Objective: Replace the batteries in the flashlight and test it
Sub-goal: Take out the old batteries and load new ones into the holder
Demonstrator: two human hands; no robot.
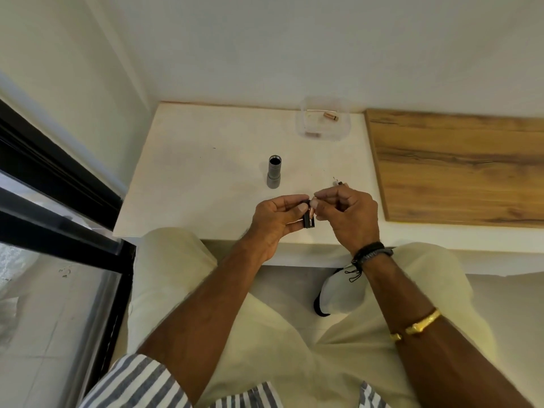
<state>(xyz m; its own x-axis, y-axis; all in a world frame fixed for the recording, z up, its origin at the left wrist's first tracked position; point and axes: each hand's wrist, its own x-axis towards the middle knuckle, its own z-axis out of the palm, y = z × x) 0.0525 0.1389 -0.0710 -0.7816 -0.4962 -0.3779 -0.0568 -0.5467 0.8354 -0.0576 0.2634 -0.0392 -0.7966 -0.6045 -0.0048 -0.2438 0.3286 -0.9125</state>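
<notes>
Battery holder [309, 220]: small, black, with a copper-coloured battery [311, 214] showing in it. It is held above the near edge of the table [191, 172], between both hands.

Left hand [276, 219]: fingers curled round the holder from the left, thumb laid along its side.

Right hand [350, 214]: fingers curled, thumb and forefinger pinching the holder's upper end. Whether they also grip the battery cannot be told.

Flashlight body [274, 172]: grey tube standing upright on the table, open end up, well apart from the hands and behind them to the left.

Small dark part [338, 182]: lies on the table just behind the right hand; too small to identify.

Clear plastic tub [347, 125]: at the back of the table against the wall. It holds two loose batteries, one [331, 116] toward the rear and one [312, 134] toward the front.

Wooden board [459, 166]: flat, beside the table on the right.

On the person: black wristbands [371, 252] and a gold bangle [418, 325] on the right arm, striped sleeves, pale trousers.
</notes>
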